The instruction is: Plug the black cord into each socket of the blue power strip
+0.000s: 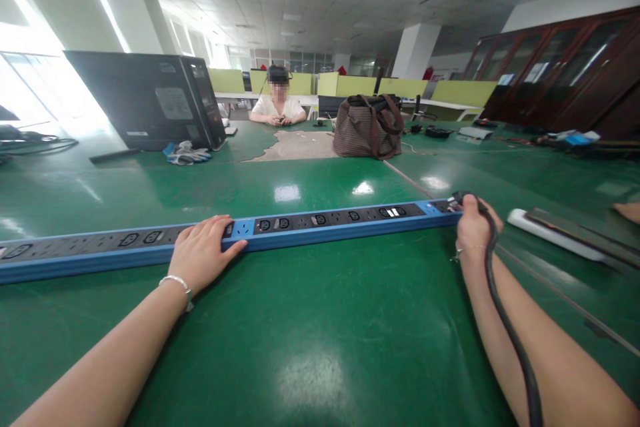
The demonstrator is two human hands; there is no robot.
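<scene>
A long blue power strip (335,232) with black socket panels lies across the green table. My left hand (203,247) grips it left of centre, fingers over the top and thumb along the near edge. At the strip's right end, my right hand (474,223) is closed around a black power plug (457,198), its metal prongs pointing left at the last sockets. Whether the prongs are in a socket, I cannot tell. From that hand the thick black cord (507,320) runs down over my right forearm.
A black computer tower (145,103) stands at the far left, with gloves (187,153) beside it. A brown bag (369,125) sits toward the table's far side. Across the table, a person (278,107) sits. A white bar-shaped object (555,235) lies at right, near scattered cables.
</scene>
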